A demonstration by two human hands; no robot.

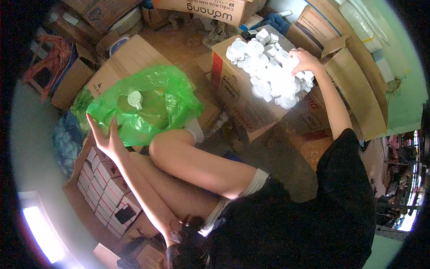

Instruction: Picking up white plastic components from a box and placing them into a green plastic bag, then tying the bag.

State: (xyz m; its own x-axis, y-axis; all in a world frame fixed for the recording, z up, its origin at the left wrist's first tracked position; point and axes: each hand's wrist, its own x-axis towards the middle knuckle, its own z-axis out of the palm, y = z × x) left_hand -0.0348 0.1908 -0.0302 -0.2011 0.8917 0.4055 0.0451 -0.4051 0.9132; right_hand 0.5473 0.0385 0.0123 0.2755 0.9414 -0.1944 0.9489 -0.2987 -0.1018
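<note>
1. White plastic pieces, round with short necks, lie heaped across the top of a cardboard box, spreading to its right edge.
2. The right hand reaches onto the heap near that right edge. Its fingers bend over the pieces; I cannot tell whether they grasp one.
3. A single white piece lies well apart to the left, near the middle of a green plastic bag.
4. The left hand is at the bag's near left edge, fingers spread apart and released.
5. A cardboard panel shows beyond the bag.
6. Nearer the person, small white cartons stand packed in rows, a black rectangular object at their near right corner.
</note>
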